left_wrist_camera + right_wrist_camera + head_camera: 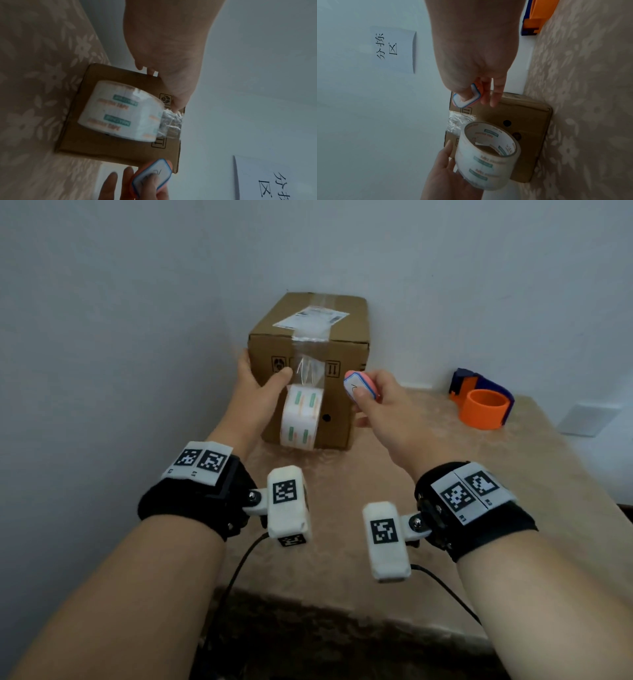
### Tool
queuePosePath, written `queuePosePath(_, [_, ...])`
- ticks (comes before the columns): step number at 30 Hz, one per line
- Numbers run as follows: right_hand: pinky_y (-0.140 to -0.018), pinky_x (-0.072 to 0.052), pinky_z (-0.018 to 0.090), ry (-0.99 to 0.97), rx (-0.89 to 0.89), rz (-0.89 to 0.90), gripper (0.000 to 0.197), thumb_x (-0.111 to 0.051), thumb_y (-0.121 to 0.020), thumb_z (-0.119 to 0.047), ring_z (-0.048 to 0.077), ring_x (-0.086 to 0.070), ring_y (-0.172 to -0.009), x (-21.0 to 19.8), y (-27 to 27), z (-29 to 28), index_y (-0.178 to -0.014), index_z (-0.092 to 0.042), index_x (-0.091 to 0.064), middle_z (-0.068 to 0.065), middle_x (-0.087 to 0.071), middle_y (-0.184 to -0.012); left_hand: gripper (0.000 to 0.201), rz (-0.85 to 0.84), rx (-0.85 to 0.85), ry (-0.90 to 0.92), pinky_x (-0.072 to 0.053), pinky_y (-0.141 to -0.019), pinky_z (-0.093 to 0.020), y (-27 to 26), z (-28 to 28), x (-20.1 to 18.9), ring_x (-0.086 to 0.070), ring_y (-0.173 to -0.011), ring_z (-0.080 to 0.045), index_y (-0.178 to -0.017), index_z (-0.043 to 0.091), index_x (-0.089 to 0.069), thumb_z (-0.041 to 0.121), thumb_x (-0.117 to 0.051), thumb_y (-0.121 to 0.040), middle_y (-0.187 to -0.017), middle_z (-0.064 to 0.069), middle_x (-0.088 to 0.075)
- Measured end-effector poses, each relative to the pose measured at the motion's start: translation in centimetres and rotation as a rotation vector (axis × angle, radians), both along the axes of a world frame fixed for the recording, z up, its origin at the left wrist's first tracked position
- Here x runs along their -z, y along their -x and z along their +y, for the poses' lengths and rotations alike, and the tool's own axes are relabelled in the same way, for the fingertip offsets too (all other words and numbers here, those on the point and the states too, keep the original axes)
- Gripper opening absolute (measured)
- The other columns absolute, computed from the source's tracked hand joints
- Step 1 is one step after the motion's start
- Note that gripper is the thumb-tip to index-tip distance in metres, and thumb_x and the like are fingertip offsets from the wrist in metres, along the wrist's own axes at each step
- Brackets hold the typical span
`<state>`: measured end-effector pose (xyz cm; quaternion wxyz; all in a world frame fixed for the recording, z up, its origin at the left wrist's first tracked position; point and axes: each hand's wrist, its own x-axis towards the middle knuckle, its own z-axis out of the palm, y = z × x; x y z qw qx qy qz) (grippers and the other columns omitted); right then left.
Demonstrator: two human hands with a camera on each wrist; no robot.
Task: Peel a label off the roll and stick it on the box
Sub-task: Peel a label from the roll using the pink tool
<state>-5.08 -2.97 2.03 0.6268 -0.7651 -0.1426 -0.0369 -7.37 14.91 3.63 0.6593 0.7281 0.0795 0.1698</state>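
While the left hand (255,386) braces the box (308,364) from its left side, thumb flat on the front face and pressing the clear tape strip near the top edge, the step in hand looks like sealing or cutting, not labelling yet; the tape roll (300,416) hangs on that strip just below the thumb, in front of the box; the right hand (373,402) pinches a small orange-and-blue cutter (361,386) between thumb and forefinger, held just right of the strip, apart from the box face; an orange tape dispenser (483,402) sits on the tabletop (513,474) well to the right of both hands; an old shipping label (310,320) is already on the box top.

Left wrist view: left fingers mostly hidden behind the box edge, so I cannot tell their curl; thumb tip lies on the crinkled tape beside the roll; cutter sits below, thumb on its face.

Right wrist view: the other right fingers hang loose beside the cutter, above the box front; roll sits below them, touching the left palm; a paper sign (393,48) is on the wall.

My read: next move calls for bringing the cutter to the taut strip between thumb and roll, left thumb holding pressure so the tape doesn't lift; no peeled label is visible anywhere.
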Motion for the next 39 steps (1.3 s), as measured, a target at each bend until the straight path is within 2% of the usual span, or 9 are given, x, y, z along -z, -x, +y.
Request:
queuePosePath(4, [-0.063,-0.051,0.021,-0.02,0.004,0.041,0.012,-0.043,-0.098,-0.015,0.009,-0.053,-0.074,-0.1,-0.3,0.2,-0.106,-0.022,-0.049,-0.007,-0.053,-0.086,0.06,0.018,-0.045,0.052,-0.044,-0.102,-0.036,0.0,-0.1,0.2,-0.053,-0.119,-0.013,-0.141,0.021,-0.034,0.028,-0.061,-0.088,-0.134,0.002,-0.053])
queuePosePath(8, [-0.056,-0.047,0.017,-0.009,0.08,0.016,0.009,-0.043,-0.098,-0.015,0.007,-0.05,-0.064,-0.7,0.1,-1.1,-0.104,-0.018,-0.049,-0.003,-0.052,-0.082,0.047,-0.026,-0.051,0.027,-0.041,-0.072,-0.012,0.5,-0.5,0.5,-0.051,-0.104,-0.007,-0.132,0.016,-0.041,0.024,-0.06,-0.09,-0.11,0.009,-0.054])
queuePosePath(12, [-0.06,-0.047,0.022,0.074,0.124,-0.016,0.009,-0.044,-0.097,-0.018,0.008,-0.05,-0.065,-1.2,1.7,-3.2,-0.103,-0.017,-0.051,-0.002,-0.052,-0.079,0.049,-0.046,-0.058,-0.053,-0.039,-0.075,-0.013,1.6,-0.7,1.0,-0.049,-0.112,-0.011,-0.129,0.015,-0.039,0.028,-0.062,-0.088,-0.12,0.003,-0.049])
queuePosePath(15, [-0.061,-0.051,0.026,0.12,0.159,-0.07,0.012,-0.042,-0.098,-0.019,0.009,-0.05,-0.062,-2.2,3.1,-4.5,-0.104,-0.016,-0.052,0.001,-0.051,-0.079,0.049,-0.048,-0.045,-0.101,-0.042,-0.06,-0.005,2.7,-0.5,0.5,-0.052,-0.096,-0.004,-0.132,0.014,-0.04,0.028,-0.06,-0.09,-0.12,0.0,-0.05])
queuePosePath(17, [-0.067,-0.052,0.035,0.124,0.144,-0.079,0.014,-0.041,-0.099,-0.019,0.011,-0.051,-0.058,-3.0,4.1,-4.9,-0.108,-0.016,-0.051,0.003,-0.051,-0.076,0.05,-0.081,-0.055,-0.17,-0.044,-0.065,-0.002,3.6,-0.7,-0.1,-0.05,-0.096,-0.003,-0.133,0.016,-0.039,0.029,-0.06,-0.09,-0.125,-0.002,-0.046])
queuePosePath(21, [-0.05,-0.047,0.027,-0.011,-0.023,-0.086,0.03,-0.038,-0.099,-0.011,0.013,-0.044,-0.053,-3.9,5.4,-4.5,-0.119,-0.031,-0.046,0.003,-0.049,-0.078,0.042,-0.201,-0.152,-0.469,-0.041,-0.099,-0.029,4.2,-1.3,-0.9,-0.042,-0.11,-0.015,-0.121,0.018,-0.045,0.031,-0.063,-0.085,-0.119,0.001,-0.035])
queuePosePath(27, [-0.058,-0.045,0.018,-0.039,-0.077,-0.033,0.032,-0.055,-0.093,-0.019,0.005,-0.047,-0.068,-3.9,4.9,-3.8,-0.125,-0.022,-0.051,-0.006,-0.049,-0.099,0.013,-0.145,-0.02,-0.54,-0.046,-0.097,-0.037,3.7,-2.8,-0.7,-0.051,-0.099,-0.019,-0.095,0.024,-0.052,0.031,-0.06,-0.087,-0.103,0.003,-0.041])
queuePosePath(33, [-0.057,-0.047,0.024,0.026,-0.122,0.066,0.027,-0.043,-0.099,-0.026,0.01,-0.047,-0.06,-3.7,5.0,-3.0,-0.124,-0.016,-0.048,-0.002,-0.052,-0.084,0.013,-0.109,-0.002,-0.467,-0.048,-0.093,-0.031,3.4,-3.0,0.2,-0.051,-0.09,-0.011,-0.097,0.022,-0.053,0.029,-0.059,-0.088,-0.103,0.003,-0.044])
queuePosePath(39, [-0.048,-0.047,0.02,0.075,0.015,-0.01,0.03,-0.036,-0.101,-0.016,0.011,-0.048,-0.049,-3.5,4.7,-3.3,-0.123,-0.006,-0.053,0.0,-0.062,-0.079,0.032,-0.039,0.051,-0.471,-0.037,-0.098,-0.022,3.4,-3.8,0.6,-0.042,-0.106,-0.008,-0.113,0.02,-0.053,0.039,-0.057,-0.088,-0.115,0.005,-0.032])
